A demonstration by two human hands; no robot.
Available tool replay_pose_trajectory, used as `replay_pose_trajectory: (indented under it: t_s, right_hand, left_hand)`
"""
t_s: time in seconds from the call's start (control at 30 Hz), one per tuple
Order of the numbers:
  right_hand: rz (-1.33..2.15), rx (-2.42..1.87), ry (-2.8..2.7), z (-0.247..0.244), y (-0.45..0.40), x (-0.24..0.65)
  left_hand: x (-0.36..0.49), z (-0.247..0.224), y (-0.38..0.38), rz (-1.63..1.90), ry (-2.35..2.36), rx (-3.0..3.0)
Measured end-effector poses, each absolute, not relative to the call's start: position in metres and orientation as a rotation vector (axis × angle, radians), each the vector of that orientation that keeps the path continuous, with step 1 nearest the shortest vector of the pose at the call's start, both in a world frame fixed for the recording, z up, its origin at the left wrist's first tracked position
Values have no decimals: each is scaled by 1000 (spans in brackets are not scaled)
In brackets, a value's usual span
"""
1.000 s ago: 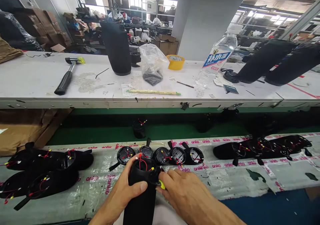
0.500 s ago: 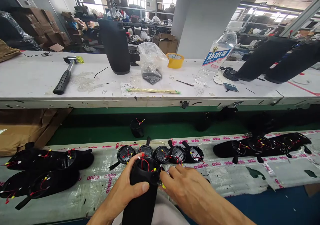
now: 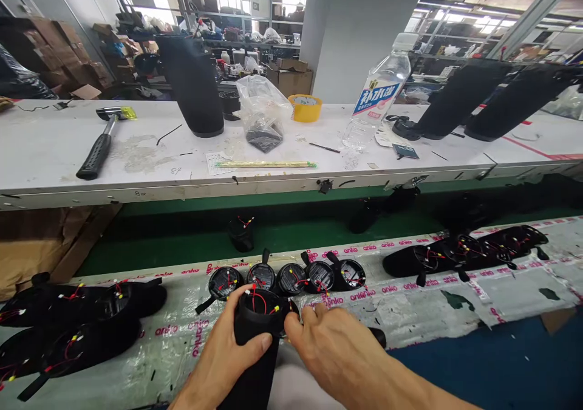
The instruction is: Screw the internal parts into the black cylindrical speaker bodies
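A black fabric-covered cylinder (image 3: 250,373) stands upright in front of me, with thin red wires (image 3: 259,304) coming out of its open top end. My left hand (image 3: 223,349) is wrapped around its side below the rim. My right hand (image 3: 332,352) presses its fingers against the far right of the rim. Most of the top edge on that side is hidden by those fingers. Just beyond my hands, round black end caps (image 3: 262,276) with coloured wires lie in a row on the sheet.
Several wired black cylinders lie left and right on a plastic sheet (image 3: 173,355) printed "anko". Behind it run a green belt (image 3: 159,240) and a white table (image 3: 45,155) holding a hammer (image 3: 98,146), water bottle (image 3: 376,97), plastic bag (image 3: 262,115) and yellow tape roll (image 3: 305,107).
The whole view has shifted and tilted slightly as my head moved. The yellow piece seen at my right fingers earlier no longer shows, and those fingers now rest on the rim.
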State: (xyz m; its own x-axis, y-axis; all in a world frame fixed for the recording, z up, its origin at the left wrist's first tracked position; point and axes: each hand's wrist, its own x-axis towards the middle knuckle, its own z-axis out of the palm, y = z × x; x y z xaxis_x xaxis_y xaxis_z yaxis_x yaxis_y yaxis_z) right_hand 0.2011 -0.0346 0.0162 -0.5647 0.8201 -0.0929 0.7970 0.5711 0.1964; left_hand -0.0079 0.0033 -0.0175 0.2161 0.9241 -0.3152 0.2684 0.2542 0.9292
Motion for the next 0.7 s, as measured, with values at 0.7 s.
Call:
replay_pose_trajectory:
  t_s: [0.7]
  right_hand:
    - [-288,1792,2738,17,-23,176]
  left_hand:
    - [-1,-13,9,955,1196,1014]
